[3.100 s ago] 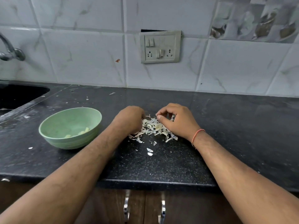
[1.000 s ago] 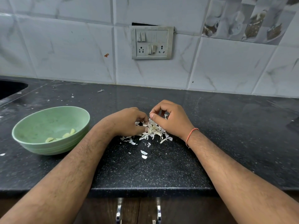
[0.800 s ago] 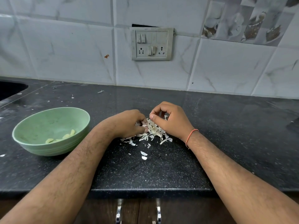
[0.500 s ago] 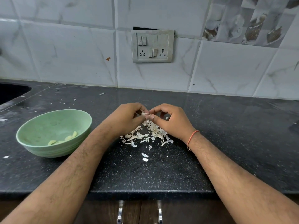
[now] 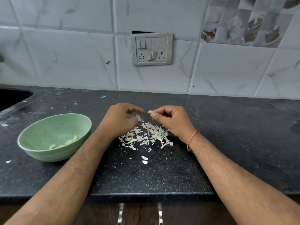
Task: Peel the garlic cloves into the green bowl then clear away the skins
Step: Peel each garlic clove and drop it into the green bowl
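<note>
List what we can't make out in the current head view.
- Left hand: fingertips motion-blurred; whether it pinches the skin scrap is unclear.
- Clove: mostly hidden by right hand; peeled or not unclear.
- Bowl: clove count hidden by near rim.
- Sink: cut off at left edge.

Black speckled countertop (image 5: 162, 176) under my view.
On it: green bowl (image 5: 40, 153) left, skins (image 5: 146, 135) piled centre, stray flakes (image 5: 144, 159) nearer me.

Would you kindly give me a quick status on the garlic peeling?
Right hand pinching a clove; left hand pulling a skin. Few cloves in bowl. Skins pile uncleared; nothing in the way.
</note>
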